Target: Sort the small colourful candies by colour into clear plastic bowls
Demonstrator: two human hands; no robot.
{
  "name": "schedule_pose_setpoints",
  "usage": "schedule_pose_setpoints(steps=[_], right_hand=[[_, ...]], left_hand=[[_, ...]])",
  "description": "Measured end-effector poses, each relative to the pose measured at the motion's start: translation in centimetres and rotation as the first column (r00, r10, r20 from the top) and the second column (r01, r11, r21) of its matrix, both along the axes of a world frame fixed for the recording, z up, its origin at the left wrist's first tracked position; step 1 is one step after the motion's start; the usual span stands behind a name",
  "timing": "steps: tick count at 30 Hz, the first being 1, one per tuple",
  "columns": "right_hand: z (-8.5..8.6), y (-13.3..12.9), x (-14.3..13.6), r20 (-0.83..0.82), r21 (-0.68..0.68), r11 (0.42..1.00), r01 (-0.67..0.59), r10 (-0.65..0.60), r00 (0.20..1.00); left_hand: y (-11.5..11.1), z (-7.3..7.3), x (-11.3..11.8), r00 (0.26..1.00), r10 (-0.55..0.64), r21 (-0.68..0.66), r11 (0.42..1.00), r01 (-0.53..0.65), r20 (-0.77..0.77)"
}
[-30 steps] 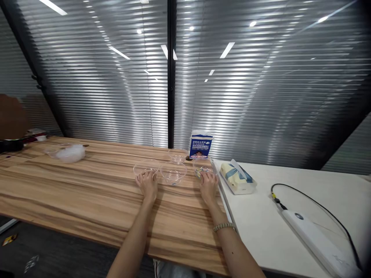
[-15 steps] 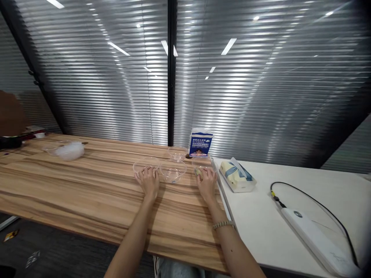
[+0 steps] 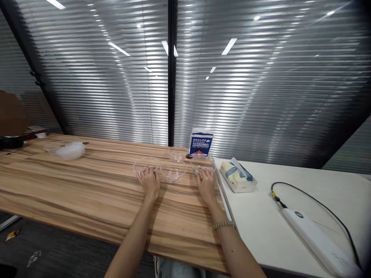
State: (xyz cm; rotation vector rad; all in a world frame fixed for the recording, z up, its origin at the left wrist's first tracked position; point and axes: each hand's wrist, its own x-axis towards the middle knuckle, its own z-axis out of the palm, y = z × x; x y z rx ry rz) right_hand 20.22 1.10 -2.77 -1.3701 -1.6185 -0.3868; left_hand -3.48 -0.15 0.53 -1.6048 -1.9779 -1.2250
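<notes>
My left hand (image 3: 148,181) has its fingers bent over the near rim of the left clear plastic bowl (image 3: 145,159); the thumb is hidden. My right hand (image 3: 206,184) grips the near rim of the right clear bowl (image 3: 213,168) in the same way. Something small and yellow-green (image 3: 197,170) shows in that right bowl, partly behind the fingers. Between the hands stands a middle clear bowl (image 3: 173,170) with a small bluish bit at its bottom. Behind it is a back clear bowl (image 3: 177,151).
A blue-and-white printed packet (image 3: 200,144) stands upright behind the right bowl. On the white table (image 3: 261,227) lie a tissue pack (image 3: 237,177) and a white device (image 3: 315,235) with a black cable. A clouded plastic heap (image 3: 70,150) lies far left on the wooden table (image 3: 87,185).
The right bowl has shifted slightly left, with the right hand staying at its rim. My left hand has moved a touch to the right. Other things stand as before.
</notes>
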Motion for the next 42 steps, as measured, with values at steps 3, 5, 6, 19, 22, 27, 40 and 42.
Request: schedule_pose_setpoints(steps=[3, 5, 6, 19, 22, 27, 40, 42], right_hand=[[0.2, -0.1, -0.2, -0.021, 0.025, 0.998, -0.057, 0.058, 0.998], [0.4, -0.1, -0.3, -0.043, 0.038, 0.994, -0.101, 0.103, 0.994], [0.4, -0.1, -0.3, -0.052, 0.044, 0.992, -0.118, 0.121, 0.991], [0.7, -0.2, -0.3, -0.067, 0.061, 0.987, -0.151, 0.155, 0.986], [0.7, -0.2, -0.4, -0.063, 0.055, 0.989, -0.139, 0.142, 0.988], [0.8, -0.5, -0.8, -0.02, 0.075, 0.987, -0.144, 0.146, 0.989], [1.3, -1.4, -2.7, 0.146, 0.014, 0.995, -0.095, 0.092, 0.985], [1.5, -1.5, -2.6, 0.163, 0.018, 0.995, -0.094, 0.09, 0.983]], left_hand=[[0.1, -0.1, 0.0, 1.0, -0.006, -0.005, 1.0, 0.006, 0.002], [0.2, -0.2, 0.0, 1.0, -0.016, -0.006, 1.0, 0.016, -0.005], [0.2, -0.3, -0.1, 1.0, -0.021, -0.002, 1.0, 0.021, -0.01], [0.0, -0.1, 0.3, 0.998, -0.041, 0.008, 0.999, 0.041, -0.05], [0.1, -0.2, 0.3, 0.997, -0.05, -0.001, 0.999, 0.05, -0.05], [0.0, 0.0, 0.5, 0.995, -0.063, -0.009, 0.998, 0.063, -0.073], [-0.2, -0.1, 1.3, 0.974, -0.134, -0.043, 0.991, 0.128, -0.184], [-0.3, 0.0, 1.4, 0.974, -0.137, -0.048, 0.99, 0.13, -0.178]])
